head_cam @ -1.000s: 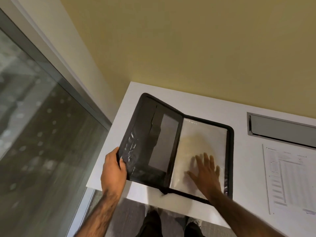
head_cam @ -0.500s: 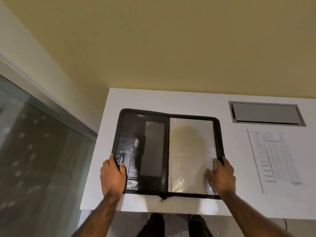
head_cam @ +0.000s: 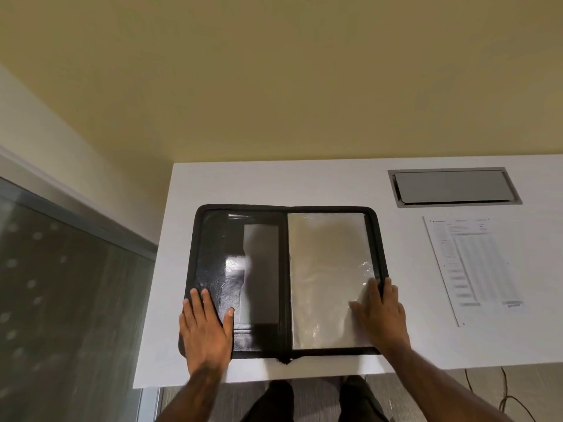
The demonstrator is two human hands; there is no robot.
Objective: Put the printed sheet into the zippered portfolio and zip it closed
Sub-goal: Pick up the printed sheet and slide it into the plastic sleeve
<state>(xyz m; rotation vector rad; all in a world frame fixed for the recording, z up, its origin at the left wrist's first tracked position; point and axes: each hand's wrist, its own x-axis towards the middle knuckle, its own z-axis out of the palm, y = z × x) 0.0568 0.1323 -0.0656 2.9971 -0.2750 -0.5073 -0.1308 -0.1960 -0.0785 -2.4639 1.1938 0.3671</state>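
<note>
The black portfolio [head_cam: 283,281] lies open and flat on the white table [head_cam: 304,184], 2 halves showing, a clear sleeve [head_cam: 329,278] on its right half. The left hand [head_cam: 205,327] rests spread on its left half; the right hand [head_cam: 380,315] presses open-fingered on its right edge. The printed sheet [head_cam: 472,266] lies right of the portfolio, apart, below a grey hatch [head_cam: 454,187].

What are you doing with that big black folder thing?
A person has the zippered portfolio lying open on the white table. The left hand and right hand rest flat on its near corners. The printed sheet lies on the table to the right, not yet put in.
</note>
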